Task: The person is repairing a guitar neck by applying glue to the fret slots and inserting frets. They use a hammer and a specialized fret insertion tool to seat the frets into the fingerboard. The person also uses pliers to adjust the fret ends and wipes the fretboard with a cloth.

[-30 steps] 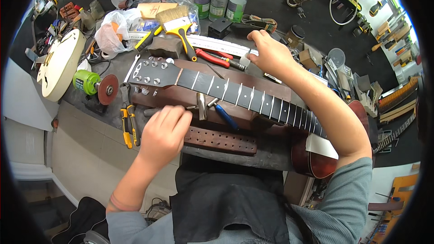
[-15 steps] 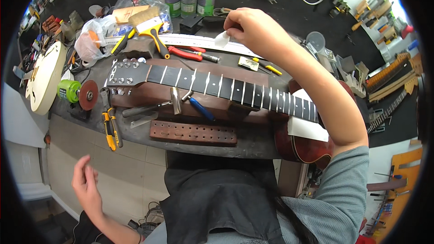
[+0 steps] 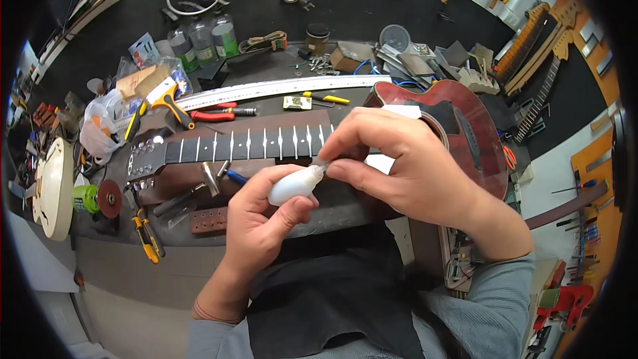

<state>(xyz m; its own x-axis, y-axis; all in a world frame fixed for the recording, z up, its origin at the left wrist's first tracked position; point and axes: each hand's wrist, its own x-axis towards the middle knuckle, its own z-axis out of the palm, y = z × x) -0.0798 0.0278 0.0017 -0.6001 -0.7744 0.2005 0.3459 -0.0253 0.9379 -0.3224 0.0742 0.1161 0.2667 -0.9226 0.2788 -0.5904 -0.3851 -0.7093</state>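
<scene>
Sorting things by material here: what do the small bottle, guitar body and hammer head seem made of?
Small bottle: probably plastic, smooth and whitish with a soft sheen. Guitar body: likely wood, judging by its shape; its dark-red finish reflects like lacquer. Hammer head: apparently polished metal, silvery with bright highlights.

The left hand (image 3: 262, 216) is curled in a grip while the right hand (image 3: 415, 166) pinches between thumb (image 3: 359, 176) and forefinger (image 3: 355, 131) just beside it, forearms (image 3: 495, 227) angled inward
</scene>
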